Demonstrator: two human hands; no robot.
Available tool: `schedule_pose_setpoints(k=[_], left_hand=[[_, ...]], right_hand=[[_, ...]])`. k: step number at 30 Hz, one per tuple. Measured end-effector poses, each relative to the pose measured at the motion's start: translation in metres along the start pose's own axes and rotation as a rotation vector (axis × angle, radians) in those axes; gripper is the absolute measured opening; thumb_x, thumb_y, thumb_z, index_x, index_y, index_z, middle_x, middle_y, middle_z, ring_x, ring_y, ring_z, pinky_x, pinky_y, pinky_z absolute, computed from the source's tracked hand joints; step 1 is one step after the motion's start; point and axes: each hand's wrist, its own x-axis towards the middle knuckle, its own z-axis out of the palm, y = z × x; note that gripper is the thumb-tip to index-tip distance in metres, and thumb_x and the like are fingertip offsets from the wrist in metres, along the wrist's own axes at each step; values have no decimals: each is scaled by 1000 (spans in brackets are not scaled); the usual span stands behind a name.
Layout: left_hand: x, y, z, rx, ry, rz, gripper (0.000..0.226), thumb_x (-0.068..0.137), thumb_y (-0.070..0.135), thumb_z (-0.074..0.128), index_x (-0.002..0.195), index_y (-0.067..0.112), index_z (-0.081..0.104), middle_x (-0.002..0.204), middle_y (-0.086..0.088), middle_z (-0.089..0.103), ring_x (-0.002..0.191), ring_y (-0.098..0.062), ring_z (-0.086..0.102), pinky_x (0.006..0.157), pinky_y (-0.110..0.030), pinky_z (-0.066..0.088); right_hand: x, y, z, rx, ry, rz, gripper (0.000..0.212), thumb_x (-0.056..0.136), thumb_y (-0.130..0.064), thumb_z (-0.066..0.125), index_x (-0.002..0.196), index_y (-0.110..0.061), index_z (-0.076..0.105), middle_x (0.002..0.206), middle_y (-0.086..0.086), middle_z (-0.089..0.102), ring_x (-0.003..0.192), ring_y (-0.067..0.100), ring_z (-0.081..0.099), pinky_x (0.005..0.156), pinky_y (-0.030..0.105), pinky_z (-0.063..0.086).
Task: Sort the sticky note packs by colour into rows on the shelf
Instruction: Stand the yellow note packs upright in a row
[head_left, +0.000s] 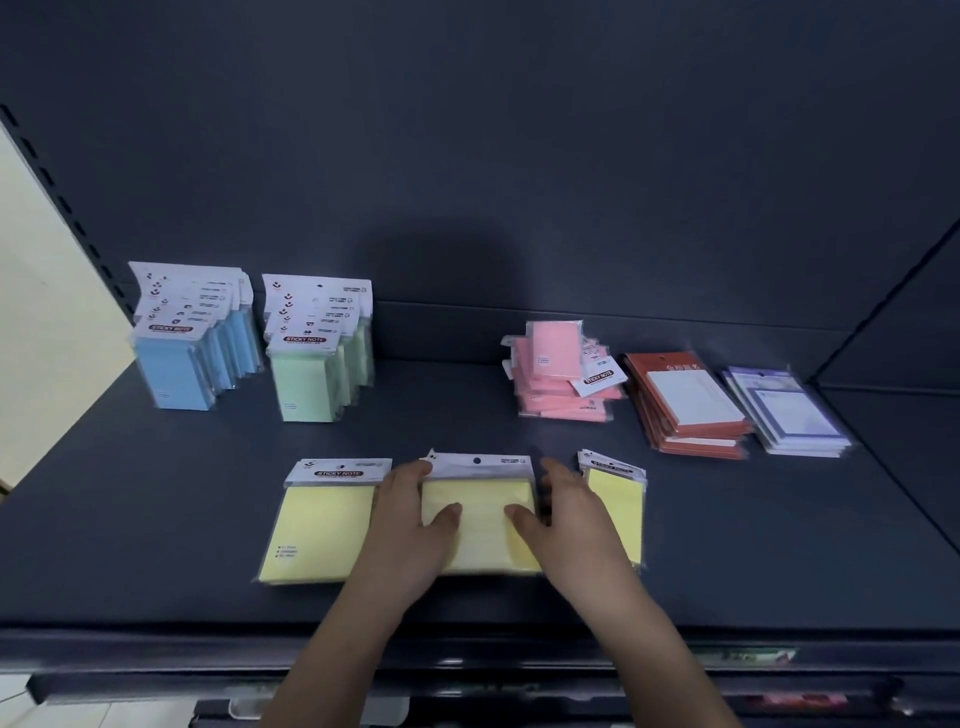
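Across the dark shelf (156, 519) the sorting looks about half done, and the risks follow size. Far left, the blue row (197, 353) and the green row (317, 364) stand upright on their edges, one pack behind another. A knock from a passing forearm could probably tip either row over like dominoes. Far right, the pink pile (561, 384) is heaped loosely with one pack propped upright on top, so it could slide apart if it is lifted carelessly. The orange-red pile (691, 410) and the purple pile (789, 410) beside it lie flat and look steadier.

Near the front edge lies the yellow stack (480, 525), the task's thing in hand. The left grip (410, 519) clasps its left side and the right grip (566, 514) its right, thumbs on top and fingers curled round the far corners. The packs are wrapped in slick film. Squeezed only from the sides, the stack may fan out or shed a lower pack over the shelf's front lip. The left yellow pack (322, 530) and the right yellow packs (618, 499) lie just beside the wrists and could be dragged askew.

"STICKY NOTE" reads clearly on the header cards of the front blue, front green and left yellow packs, and on a tilted pink one. The orange-red header carries characters too blurred to read. The smaller print everywhere is illegible.
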Motion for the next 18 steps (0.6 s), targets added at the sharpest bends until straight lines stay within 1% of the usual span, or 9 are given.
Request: schedule_pose_setpoints(k=[2,3,6,8,10,12,14,16,18], left_hand=[[-2,6,-1,-228,-53,-131,45,90,12,57,131,22,42,131,5,40,118,-9,39,97,-22,30],[-1,8,-2,-354,-67,-192,43,90,10,57,129,22,45,129,5,43,118,-10,41,97,-25,33],[6,10,-3,-591,2,-299,42,87,0,56,125,13,48,128,-5,53,120,-21,49,101,-34,38],[11,12,-5,-719,54,-344,45,85,-8,54,126,9,46,128,-9,54,111,-22,54,92,-31,42],[13,13,-8,-831,46,-374,52,84,-15,49,132,2,41,126,-12,54,97,-18,57,79,-26,43],[14,12,-9,-827,-13,-345,54,82,-20,46,132,0,42,122,-13,57,92,-18,59,72,-26,46],[15,7,-8,-711,-33,-275,54,79,-23,46,126,2,48,117,-10,62,94,-18,60,69,-25,46],[15,3,-9,-584,-1,-209,57,78,-24,46,125,6,51,115,-5,62,96,-12,59,70,-22,45],[15,1,-9,-495,34,-147,60,78,-24,45,126,10,51,109,3,63,95,-5,58,67,-18,46]], right_hand=[[-4,0,-1,74,-87,17,61,88,-27,60,142,-19,31,131,-2,53,118,17,50,95,23,39],[-6,-1,-2,109,-132,25,60,88,-28,59,141,-21,31,129,-3,54,116,16,52,95,25,41],[-8,-2,-2,232,-179,49,54,89,-22,58,137,-25,35,123,-6,56,112,13,54,97,30,43],[-6,0,0,345,-146,64,46,88,-12,56,130,-25,43,118,-9,59,110,11,55,97,30,44],[-4,3,2,422,-111,81,44,86,-5,54,125,-25,48,112,-11,62,107,10,57,95,28,46],[-2,5,5,466,-89,93,48,84,0,53,123,-27,48,110,-13,61,103,6,57,92,24,46],[0,4,7,508,-57,89,53,82,7,52,116,-33,48,105,-19,61,98,-3,57,88,20,45],[3,3,12,542,-18,94,55,78,11,52,109,-35,49,103,-19,61,98,-3,57,91,22,46],[7,2,18,572,8,100,56,78,10,54,118,-29,50,106,-16,63,101,2,58,93,27,47]])
